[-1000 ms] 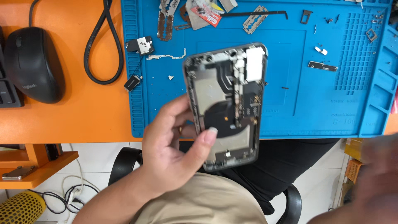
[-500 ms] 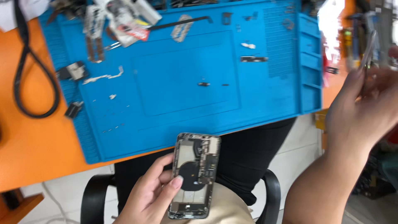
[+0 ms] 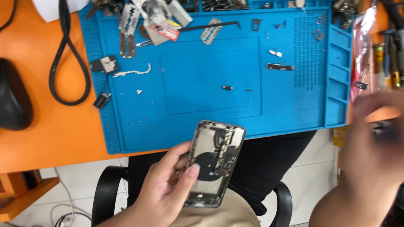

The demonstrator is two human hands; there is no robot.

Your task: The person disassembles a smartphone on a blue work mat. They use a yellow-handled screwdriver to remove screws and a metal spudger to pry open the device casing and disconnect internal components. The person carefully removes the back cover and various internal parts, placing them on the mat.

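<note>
One orange desk (image 3: 38, 138) carries one blue repair mat (image 3: 210, 75), strewn at the top edge with small metal parts. One black mouse (image 3: 12, 94) and one looped black cable (image 3: 67, 63) lie left of the mat. Below the desk edge, the left hand (image 3: 162, 193) grips one opened phone housing (image 3: 213, 162) over the lap, thumb across its inner face, fingers wrapped behind. The right hand (image 3: 372, 164) is one blur beside the mat's right end; whether it pinches anything cannot be told.
</note>
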